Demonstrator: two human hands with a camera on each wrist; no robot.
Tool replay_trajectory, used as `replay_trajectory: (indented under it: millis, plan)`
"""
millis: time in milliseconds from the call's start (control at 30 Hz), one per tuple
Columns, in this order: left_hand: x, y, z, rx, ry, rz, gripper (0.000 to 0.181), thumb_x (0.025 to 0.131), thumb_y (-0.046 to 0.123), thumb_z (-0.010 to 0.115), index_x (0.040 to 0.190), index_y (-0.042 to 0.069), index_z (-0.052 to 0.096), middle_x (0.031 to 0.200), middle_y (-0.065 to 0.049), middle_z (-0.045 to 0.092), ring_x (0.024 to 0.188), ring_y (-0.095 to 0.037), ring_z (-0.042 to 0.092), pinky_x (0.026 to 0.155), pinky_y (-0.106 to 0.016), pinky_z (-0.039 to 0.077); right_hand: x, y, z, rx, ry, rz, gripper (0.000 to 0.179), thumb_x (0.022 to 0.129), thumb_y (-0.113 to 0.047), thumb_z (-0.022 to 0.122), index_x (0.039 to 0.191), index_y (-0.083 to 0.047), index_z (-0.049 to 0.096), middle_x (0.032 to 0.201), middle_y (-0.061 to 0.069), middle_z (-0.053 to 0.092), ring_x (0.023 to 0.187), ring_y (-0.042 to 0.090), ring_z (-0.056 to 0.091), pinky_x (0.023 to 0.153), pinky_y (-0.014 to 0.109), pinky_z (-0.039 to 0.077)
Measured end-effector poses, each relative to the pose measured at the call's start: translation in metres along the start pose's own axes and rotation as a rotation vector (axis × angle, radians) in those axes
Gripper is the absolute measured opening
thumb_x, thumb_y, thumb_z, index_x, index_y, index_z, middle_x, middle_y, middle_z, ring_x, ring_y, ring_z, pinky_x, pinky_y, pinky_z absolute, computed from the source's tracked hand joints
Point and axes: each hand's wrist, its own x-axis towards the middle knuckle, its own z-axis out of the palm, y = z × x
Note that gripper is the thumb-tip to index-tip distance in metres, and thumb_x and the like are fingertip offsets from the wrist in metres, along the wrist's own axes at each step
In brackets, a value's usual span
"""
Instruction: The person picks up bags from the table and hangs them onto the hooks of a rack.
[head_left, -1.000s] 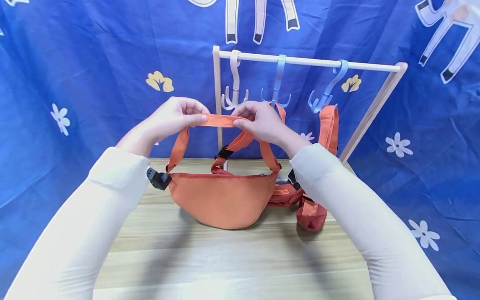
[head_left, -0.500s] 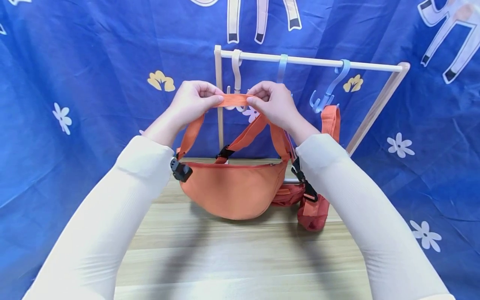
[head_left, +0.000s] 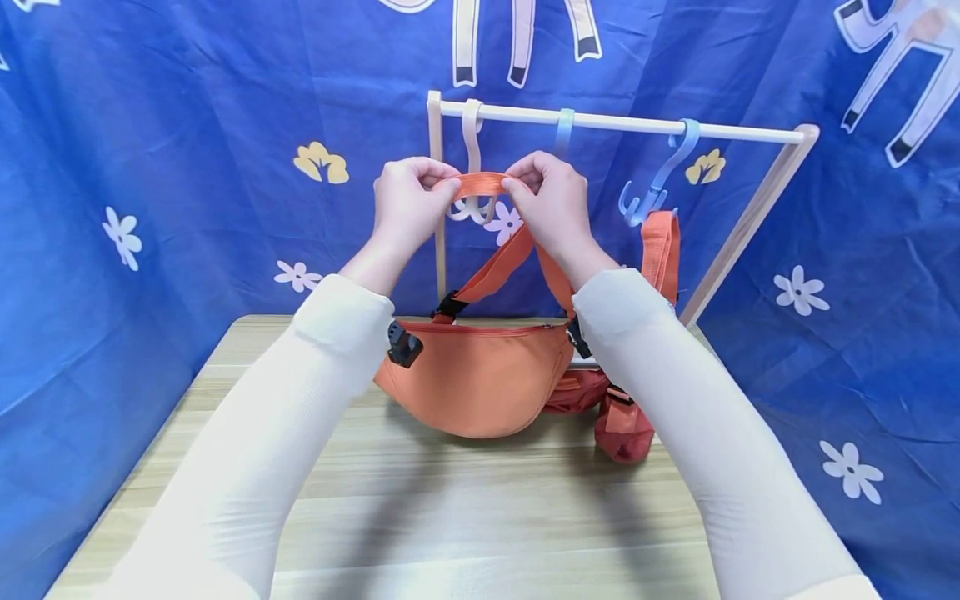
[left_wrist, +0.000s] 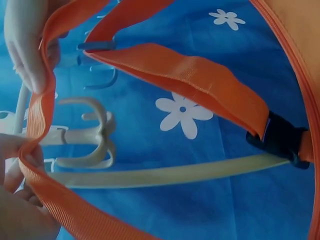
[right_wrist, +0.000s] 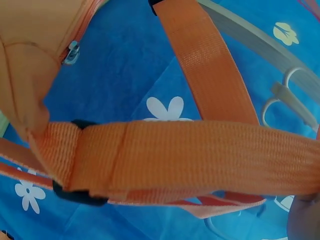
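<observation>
An orange waist bag (head_left: 472, 392) hangs by its strap (head_left: 482, 184) between both hands, its zipped top edge level. My left hand (head_left: 408, 200) pinches the strap on one side and my right hand (head_left: 553, 200) on the other, a short taut stretch showing between them. Directly behind this stretch hangs a beige hook hanger (head_left: 472, 142), its several prongs just below the strap in the head view. In the left wrist view the strap crosses in front of the hanger's stem (left_wrist: 55, 136), prongs to the right. The right wrist view shows the strap (right_wrist: 165, 157) running from the bag to my fingers.
A wooden rack (head_left: 517, 111) stands at the back of the table (head_left: 450, 517). Also on its rail are two blue hook hangers, one (head_left: 654, 179) at the right bearing an orange strap (head_left: 660, 250). Dark red bags (head_left: 626, 437) hang low at the right. A blue curtain (head_left: 187, 150) is behind.
Both hands have raised the bag's strap up and to the right, from left of the beige hanger to in front of it. The hands have drawn closer together, and the bag has risen with them.
</observation>
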Motion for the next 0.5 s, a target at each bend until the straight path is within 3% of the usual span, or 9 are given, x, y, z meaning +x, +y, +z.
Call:
replay_trajectory:
  millis: [200, 500]
  plan:
    - [-0.002, 0.000, 0.008, 0.012, 0.072, -0.005, 0.021, 0.092, 0.022, 0.062, 0.102, 0.008, 0.074, 0.090, -0.006, 0.070, 0.072, -0.013, 0.060, 0.061, -0.022, 0.048, 0.001, 0.000, 0.007, -0.044, 0.033, 0.036, 0.015, 0.092, -0.025, 0.064, 0.099, -0.012, 0.068, 0.085, 0.000, 0.064, 0.074, 0.011, 0.054, 0.064, 0.021, 0.046]
    - [-0.005, -0.005, 0.015, 0.013, 0.086, 0.004, 0.022, 0.091, 0.022, 0.063, 0.104, 0.008, 0.074, 0.094, -0.005, 0.071, 0.075, -0.014, 0.062, 0.063, -0.022, 0.050, -0.001, 0.004, 0.014, -0.089, 0.024, 0.041, 0.014, 0.092, -0.024, 0.064, 0.097, -0.012, 0.068, 0.087, 0.000, 0.065, 0.076, 0.013, 0.054, 0.066, 0.021, 0.045]
